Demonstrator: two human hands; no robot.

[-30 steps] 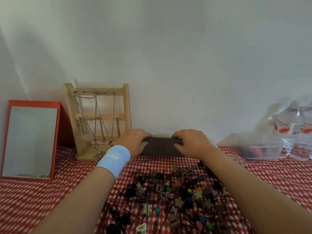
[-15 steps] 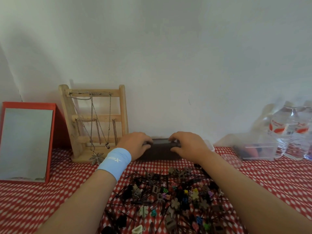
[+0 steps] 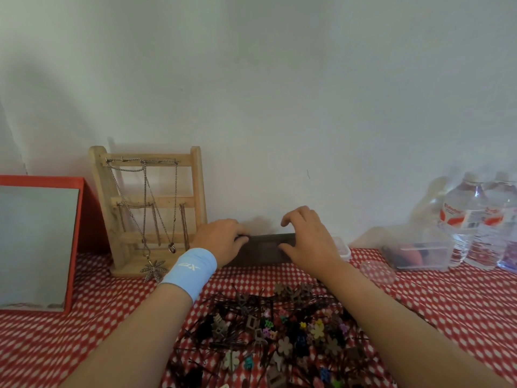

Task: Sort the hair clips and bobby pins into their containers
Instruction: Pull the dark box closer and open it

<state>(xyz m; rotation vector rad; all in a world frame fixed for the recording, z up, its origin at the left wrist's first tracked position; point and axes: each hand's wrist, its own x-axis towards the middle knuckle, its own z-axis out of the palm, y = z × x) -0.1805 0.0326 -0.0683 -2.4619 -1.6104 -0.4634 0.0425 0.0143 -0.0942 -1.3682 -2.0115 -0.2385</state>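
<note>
I have both arms stretched to the far side of the bench (image 3: 84,337), at a dark brown box (image 3: 265,249) standing against the wall. The left grip (image 3: 221,242), with a light blue wristband (image 3: 191,271) behind it, has its fingers curled round the box's left end. The right grip (image 3: 307,242) sits at the right end: its thumb lies on the box's front face and its fingers arch above the top edge. I cannot tell whether they touch the box or have hold of it.

The pile of hair clips and bobby pins (image 3: 279,331) lies loose on the red-and-white cloth, near me and between my forearms. A clear container (image 3: 419,254) stands far right, beside the water bottles (image 3: 464,219). To the left are a wooden necklace stand (image 3: 148,203) and a red-framed mirror (image 3: 36,242).
</note>
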